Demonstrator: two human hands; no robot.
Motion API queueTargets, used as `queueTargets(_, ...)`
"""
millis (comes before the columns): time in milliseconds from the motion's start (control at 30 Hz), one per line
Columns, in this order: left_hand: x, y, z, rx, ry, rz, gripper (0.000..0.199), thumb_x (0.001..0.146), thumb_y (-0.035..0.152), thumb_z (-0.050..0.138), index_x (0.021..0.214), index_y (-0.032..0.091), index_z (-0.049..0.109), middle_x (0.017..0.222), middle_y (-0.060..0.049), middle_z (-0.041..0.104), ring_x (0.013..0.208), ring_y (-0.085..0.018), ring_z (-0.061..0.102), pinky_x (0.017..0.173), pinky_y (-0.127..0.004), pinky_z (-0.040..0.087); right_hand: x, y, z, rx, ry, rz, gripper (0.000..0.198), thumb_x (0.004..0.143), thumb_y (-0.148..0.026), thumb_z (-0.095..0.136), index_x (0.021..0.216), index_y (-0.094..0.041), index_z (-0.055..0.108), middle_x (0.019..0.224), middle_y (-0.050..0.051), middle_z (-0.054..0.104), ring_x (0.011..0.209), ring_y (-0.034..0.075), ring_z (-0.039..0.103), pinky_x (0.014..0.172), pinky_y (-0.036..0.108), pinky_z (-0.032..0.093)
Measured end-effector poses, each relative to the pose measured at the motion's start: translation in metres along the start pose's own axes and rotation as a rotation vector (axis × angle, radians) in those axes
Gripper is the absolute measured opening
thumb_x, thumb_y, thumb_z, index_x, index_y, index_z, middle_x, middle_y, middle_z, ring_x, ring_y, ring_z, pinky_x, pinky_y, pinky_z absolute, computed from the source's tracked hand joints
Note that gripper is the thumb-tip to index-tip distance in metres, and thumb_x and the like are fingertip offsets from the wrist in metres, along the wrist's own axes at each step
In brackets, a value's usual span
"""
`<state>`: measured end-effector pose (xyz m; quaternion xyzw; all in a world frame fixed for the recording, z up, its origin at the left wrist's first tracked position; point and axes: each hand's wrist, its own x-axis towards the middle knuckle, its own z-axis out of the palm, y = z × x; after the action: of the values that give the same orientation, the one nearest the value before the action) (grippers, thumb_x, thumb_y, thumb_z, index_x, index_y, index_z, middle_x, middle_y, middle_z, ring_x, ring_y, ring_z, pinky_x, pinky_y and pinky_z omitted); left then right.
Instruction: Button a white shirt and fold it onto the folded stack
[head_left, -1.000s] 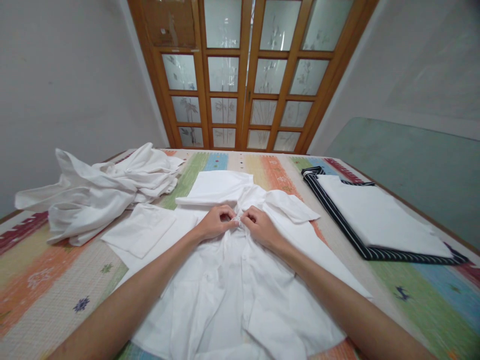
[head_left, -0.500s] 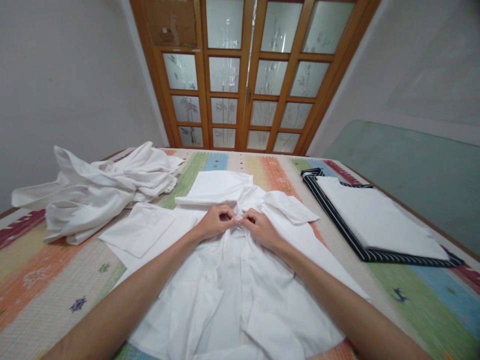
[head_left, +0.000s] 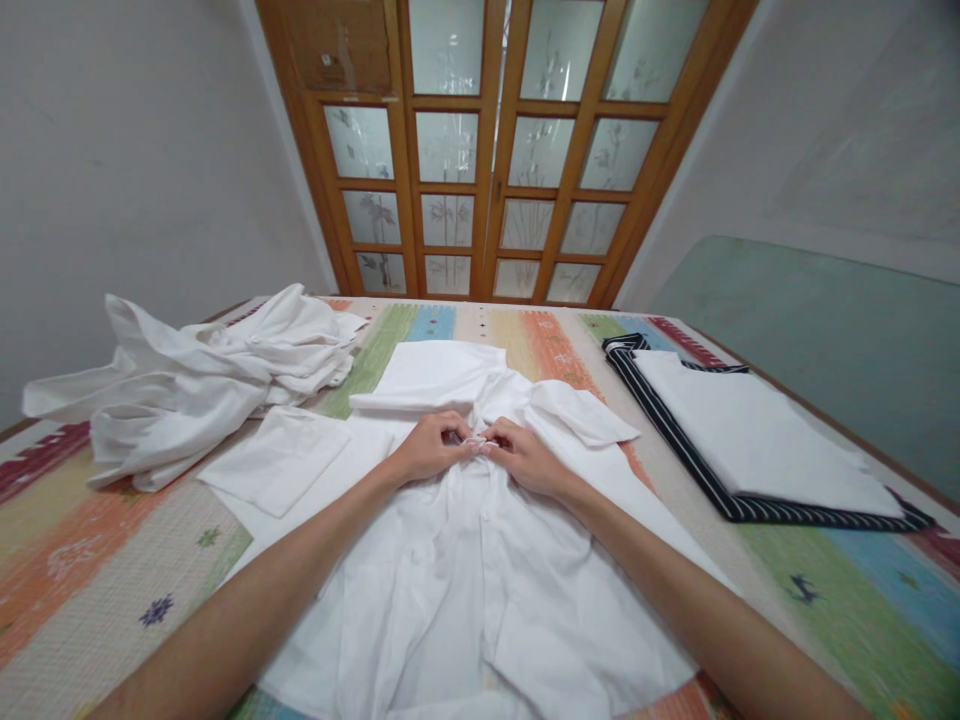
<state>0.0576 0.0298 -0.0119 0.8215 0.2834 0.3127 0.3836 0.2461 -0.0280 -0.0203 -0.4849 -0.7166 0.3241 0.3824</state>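
A white shirt lies spread in front of me, its front edges running down the middle toward me. My left hand pinches the shirt's cloth near its upper middle. From the other side, my right hand pinches the same gathered spot, and the fingertips of both hands nearly meet. Whether a button is between the fingers is too small to tell. A sleeve is folded out at the left, another at the right. Flat white cloth extends beyond my hands.
A heap of crumpled white clothes lies at the left. At the right, a folded white garment rests on a black-and-white striped one. Everything is on a striped, colourful cloth. Beyond stand wooden glass-paned doors, with walls on both sides.
Both hands stay at the same spot on the shirt. The right thumb and fingertips have shifted slightly at the pinched cloth.
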Motion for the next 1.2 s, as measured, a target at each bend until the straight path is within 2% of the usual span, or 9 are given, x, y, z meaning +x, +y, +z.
queueTargets(300, -0.003, 0.003, 0.004, 0.054, 0.034, 0.077, 0.016, 0.078, 0.028, 0.061, 0.069, 0.015, 0.063, 0.076, -0.002, 0.062, 0.068, -0.012, 0.053, 0.063, -0.024, 0.039, -0.001, -0.001, 0.003, -0.007, 0.024, -0.024, 0.015, 0.087, -0.026, 0.051, 0.089, -0.017, 0.064, 0.082, 0.001, 0.053, 0.075, 0.014, 0.049, 0.072, 0.027, 0.039)
queueTargets(567, -0.003, 0.005, 0.003, 0.042, 0.068, 0.035, 0.012, 0.074, 0.025, 0.062, 0.067, 0.015, 0.061, 0.073, -0.001, 0.062, 0.066, -0.012, 0.052, 0.062, -0.023, 0.038, 0.001, 0.000, 0.001, 0.027, 0.015, 0.000, 0.017, 0.083, -0.026, 0.053, 0.087, -0.017, 0.066, 0.079, 0.001, 0.054, 0.072, 0.013, 0.050, 0.069, 0.026, 0.039)
queueTargets(733, -0.001, 0.002, -0.003, -0.076, 0.194, -0.018, 0.019, 0.068, 0.017, 0.057, 0.050, 0.016, 0.048, 0.071, -0.002, 0.060, 0.067, -0.012, 0.053, 0.064, -0.024, 0.039, 0.000, 0.000, 0.006, 0.084, 0.131, 0.073, 0.021, 0.074, -0.020, 0.054, 0.092, -0.016, 0.064, 0.069, -0.003, 0.052, 0.063, 0.012, 0.047, 0.060, 0.023, 0.036)
queueTargets(833, 0.000, -0.004, -0.010, -0.181, 0.253, -0.033, 0.023, 0.066, 0.017, 0.052, 0.044, 0.016, 0.046, 0.077, -0.005, 0.061, 0.073, -0.015, 0.056, 0.069, -0.027, 0.042, 0.000, -0.003, 0.008, -0.019, 0.195, 0.097, 0.018, 0.069, -0.015, 0.051, 0.083, -0.016, 0.063, 0.060, -0.005, 0.049, 0.056, 0.011, 0.044, 0.055, 0.022, 0.033)
queueTargets(900, 0.000, -0.008, -0.015, -0.241, 0.234, -0.042, 0.022, 0.065, 0.018, 0.051, 0.043, 0.016, 0.048, 0.083, -0.007, 0.064, 0.079, -0.017, 0.058, 0.073, -0.029, 0.044, 0.000, -0.007, 0.008, -0.121, 0.224, 0.069, 0.015, 0.069, -0.014, 0.050, 0.076, -0.016, 0.063, 0.057, -0.004, 0.050, 0.055, 0.011, 0.045, 0.055, 0.022, 0.033)
queueTargets(1000, -0.001, -0.011, -0.020, -0.275, 0.103, -0.054, 0.021, 0.063, 0.018, 0.051, 0.043, 0.016, 0.050, 0.097, -0.010, 0.068, 0.087, -0.020, 0.060, 0.077, -0.031, 0.044, 0.001, -0.013, 0.007, -0.241, 0.278, 0.053, 0.014, 0.077, -0.021, 0.049, 0.076, -0.017, 0.063, 0.055, -0.003, 0.054, 0.053, 0.011, 0.049, 0.056, 0.022, 0.035)
queueTargets(1100, -0.003, -0.007, -0.021, -0.206, -0.018, -0.068, 0.022, 0.064, 0.019, 0.050, 0.043, 0.016, 0.047, 0.106, -0.011, 0.069, 0.089, -0.021, 0.061, 0.078, -0.032, 0.045, 0.001, -0.012, 0.006, -0.433, 0.309, 0.072, 0.024, 0.086, -0.030, 0.046, 0.093, -0.016, 0.065, 0.060, -0.001, 0.062, 0.057, 0.014, 0.057, 0.061, 0.023, 0.039)
queueTargets(1200, -0.010, 0.000, -0.019, -0.033, -0.037, -0.083, 0.019, 0.064, 0.019, 0.050, 0.046, 0.018, 0.044, 0.113, -0.009, 0.068, 0.095, -0.022, 0.061, 0.082, -0.032, 0.045, 0.001, -0.004, 0.001, -0.646, 0.250, 0.080, 0.031, 0.087, -0.032, 0.048, 0.108, -0.016, 0.064, 0.076, 0.005, 0.071, 0.071, 0.017, 0.065, 0.070, 0.025, 0.043)
